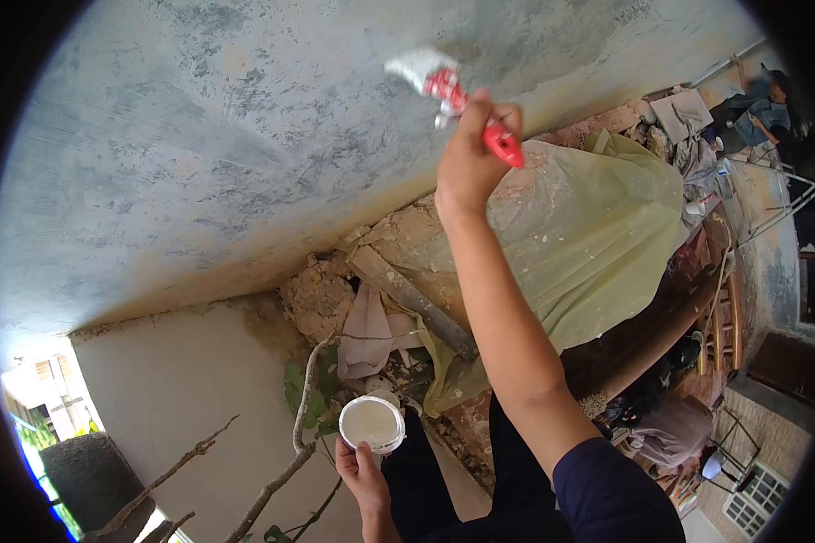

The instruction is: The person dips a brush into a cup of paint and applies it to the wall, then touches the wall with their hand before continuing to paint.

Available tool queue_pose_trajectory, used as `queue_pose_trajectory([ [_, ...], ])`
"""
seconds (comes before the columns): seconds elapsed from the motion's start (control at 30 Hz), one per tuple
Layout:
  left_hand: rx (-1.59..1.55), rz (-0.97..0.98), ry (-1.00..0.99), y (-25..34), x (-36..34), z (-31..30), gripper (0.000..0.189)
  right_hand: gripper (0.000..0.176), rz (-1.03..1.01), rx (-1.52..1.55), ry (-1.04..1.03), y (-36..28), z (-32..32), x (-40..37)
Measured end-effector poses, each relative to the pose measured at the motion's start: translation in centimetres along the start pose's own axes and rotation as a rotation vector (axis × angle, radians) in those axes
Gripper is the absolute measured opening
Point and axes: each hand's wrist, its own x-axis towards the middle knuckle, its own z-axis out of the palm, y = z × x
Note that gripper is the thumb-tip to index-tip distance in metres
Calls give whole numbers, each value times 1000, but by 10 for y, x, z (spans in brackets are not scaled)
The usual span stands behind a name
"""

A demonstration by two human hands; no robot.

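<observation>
My right hand (476, 154) is raised in front of the wall, fingers wrapped round a paintbrush (502, 143) with a red handle. White paint coats its bristles, which point up and left toward the patchy grey-white wall (217, 136). Low in the view, my left hand (364, 480) grips a small white tub (372, 424), thumb at its near side. Whitish paint shows inside the tub, whose rim is smeared white.
A yellowish plastic sheet (598, 226) covers a heap beside the wall. Rubble (317, 294) and a plank (412, 303) lie near it. Bare branches (303, 398) rise close to my left hand. A person (765, 113) is at the far right, near metal poles.
</observation>
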Motion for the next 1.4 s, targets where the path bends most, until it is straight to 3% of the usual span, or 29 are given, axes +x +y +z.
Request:
queue_pose_trajectory([
  [0.07,14,7,9,0,1,0,14,24,-19,94,-30,-29,11,10],
  [0.13,-7,8,15,0,3,3,14,24,-172,93,-32,-44,12,16],
  [0.3,-21,-10,10,-1,5,8,14,23,-265,-92,-31,50,-19,20],
  [0.47,-19,-33,27,-5,4,12,16,22,-119,-297,40,139,-58,-4],
  [0.53,-1,-30,22,-9,4,11,16,23,-123,-328,65,142,-61,-8],
  [0.67,29,-13,35,-18,5,6,17,23,-64,-310,57,110,-58,1],
  [0.8,49,-21,71,-9,3,15,18,22,-193,-142,-13,31,-33,23],
  [0.93,19,-28,46,-5,3,20,19,21,-319,-19,-49,17,-25,31],
  [1.2,31,-42,34,-19,5,13,20,21,-166,-254,5,148,-64,4],
  [1.4,44,-51,38,-17,4,10,21,21,-121,-337,62,164,-83,0],
])
